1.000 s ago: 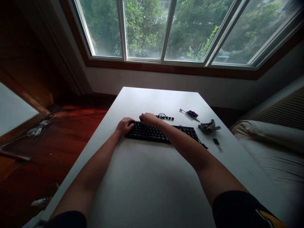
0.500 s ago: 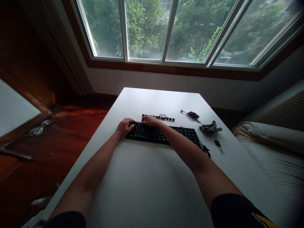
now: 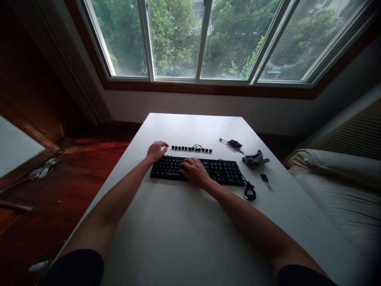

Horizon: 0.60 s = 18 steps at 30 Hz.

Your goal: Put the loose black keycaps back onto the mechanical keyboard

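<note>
A black keyboard lies across the middle of the white table. My right hand rests palm down on its keys, left of centre, fingers spread flat. My left hand hovers just beyond the keyboard's far left corner, its thumb and fingers drawn together in a pinch; what they hold, if anything, is too small to see. Right of that hand, behind the keyboard, runs a row of loose black keycaps with a small wire loop tool among them.
A purple-headed brush, a crumpled grey cloth, a small black item and the keyboard's coiled cable lie to the right. A bed borders the table's right side; wooden floor on the left, windows ahead.
My right hand has drawn back from the keyboard's far edge onto the keys. My left hand has lifted off the left end to beyond the corner. The cable now lies coiled.
</note>
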Available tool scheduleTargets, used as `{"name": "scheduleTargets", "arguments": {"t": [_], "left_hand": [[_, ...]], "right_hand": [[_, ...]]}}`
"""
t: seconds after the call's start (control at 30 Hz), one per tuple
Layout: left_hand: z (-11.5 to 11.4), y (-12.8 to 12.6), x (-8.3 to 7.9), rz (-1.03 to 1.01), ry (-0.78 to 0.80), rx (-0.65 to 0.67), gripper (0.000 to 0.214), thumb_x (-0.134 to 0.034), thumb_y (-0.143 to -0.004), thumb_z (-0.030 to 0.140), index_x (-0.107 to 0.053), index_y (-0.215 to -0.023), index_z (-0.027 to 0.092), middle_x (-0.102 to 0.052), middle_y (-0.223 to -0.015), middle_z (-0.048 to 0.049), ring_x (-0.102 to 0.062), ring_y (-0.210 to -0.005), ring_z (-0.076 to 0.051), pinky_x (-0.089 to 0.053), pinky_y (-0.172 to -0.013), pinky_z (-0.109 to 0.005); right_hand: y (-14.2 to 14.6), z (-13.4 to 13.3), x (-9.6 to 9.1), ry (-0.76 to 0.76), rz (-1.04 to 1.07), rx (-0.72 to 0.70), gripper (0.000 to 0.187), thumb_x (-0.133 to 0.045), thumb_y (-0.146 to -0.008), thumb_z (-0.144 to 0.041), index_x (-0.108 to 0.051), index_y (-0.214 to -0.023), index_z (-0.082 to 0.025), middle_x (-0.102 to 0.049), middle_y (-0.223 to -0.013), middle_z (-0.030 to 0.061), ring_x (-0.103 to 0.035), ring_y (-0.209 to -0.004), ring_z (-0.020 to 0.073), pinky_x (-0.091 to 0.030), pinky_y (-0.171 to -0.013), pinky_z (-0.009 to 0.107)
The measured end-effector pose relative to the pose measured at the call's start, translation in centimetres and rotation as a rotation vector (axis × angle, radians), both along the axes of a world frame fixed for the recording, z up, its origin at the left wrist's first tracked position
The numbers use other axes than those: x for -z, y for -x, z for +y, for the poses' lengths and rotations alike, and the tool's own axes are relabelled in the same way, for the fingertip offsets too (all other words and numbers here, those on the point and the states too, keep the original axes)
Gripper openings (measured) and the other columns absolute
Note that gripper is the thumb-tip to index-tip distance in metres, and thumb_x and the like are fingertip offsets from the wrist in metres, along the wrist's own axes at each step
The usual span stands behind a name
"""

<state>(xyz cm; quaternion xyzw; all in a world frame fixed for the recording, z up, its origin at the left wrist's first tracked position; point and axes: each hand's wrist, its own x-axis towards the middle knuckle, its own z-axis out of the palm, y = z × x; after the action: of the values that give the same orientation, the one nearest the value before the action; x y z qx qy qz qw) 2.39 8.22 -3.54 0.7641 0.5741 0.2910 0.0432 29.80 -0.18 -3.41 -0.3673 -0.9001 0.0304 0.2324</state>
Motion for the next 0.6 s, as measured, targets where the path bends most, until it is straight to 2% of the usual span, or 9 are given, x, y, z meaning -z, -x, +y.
{"name": "scheduleTargets", "arguments": {"t": [0.13, 0.27, 0.43, 0.6], "left_hand": [[3.1, -1.8, -0.2, 0.146, 0.055, 0.029, 0.022, -0.064, -0.085, 0.028, -0.076, -0.103, 0.024, -0.073, -0.109, -0.0054, -0.064, -0.104, -0.026, -0.051, -0.096, -0.04], [4.9, -3.2, 0.4, 0.254, 0.076, 0.012, 0.023, -0.068, -0.08, 0.026, -0.077, -0.101, 0.026, -0.073, -0.105, -0.0054, -0.063, -0.105, -0.026, -0.052, -0.091, -0.036], [5.6, -3.9, 1.0, 0.272, 0.092, -0.052, 0.017, -0.068, -0.077, 0.025, -0.077, -0.092, 0.028, -0.074, -0.099, -0.0042, -0.066, -0.097, -0.024, -0.053, -0.084, -0.033], [5.3, -3.0, -0.3, 0.222, 0.139, -0.048, 0.021, -0.068, -0.08, 0.033, -0.079, -0.096, 0.027, -0.076, -0.098, -0.0045, -0.067, -0.089, -0.024, -0.053, -0.08, -0.033]], "right_hand": [[-0.2, -1.1, 0.3, -0.027, -0.008, -0.026, 0.025, -0.057, -0.1, -0.041, -0.07, -0.11, -0.022, -0.067, -0.119, 0.0108, -0.056, -0.113, 0.0264, -0.04, -0.1, 0.041], [-0.4, -0.9, 0.5, -0.026, -0.014, -0.001, 0.024, -0.058, -0.1, -0.039, -0.07, -0.11, -0.022, -0.067, -0.12, 0.0114, -0.056, -0.114, 0.027, -0.041, -0.1, 0.042], [-0.5, -0.9, 0.7, -0.034, -0.01, -0.002, 0.027, -0.055, -0.101, -0.042, -0.07, -0.11, -0.022, -0.066, -0.121, 0.011, -0.055, -0.114, 0.0269, -0.042, -0.099, 0.041], [-0.5, -1.0, 0.6, -0.022, -0.018, -0.004, 0.023, -0.057, -0.1, -0.039, -0.069, -0.111, -0.022, -0.066, -0.12, 0.011, -0.055, -0.114, 0.0269, -0.042, -0.098, 0.041]]}}
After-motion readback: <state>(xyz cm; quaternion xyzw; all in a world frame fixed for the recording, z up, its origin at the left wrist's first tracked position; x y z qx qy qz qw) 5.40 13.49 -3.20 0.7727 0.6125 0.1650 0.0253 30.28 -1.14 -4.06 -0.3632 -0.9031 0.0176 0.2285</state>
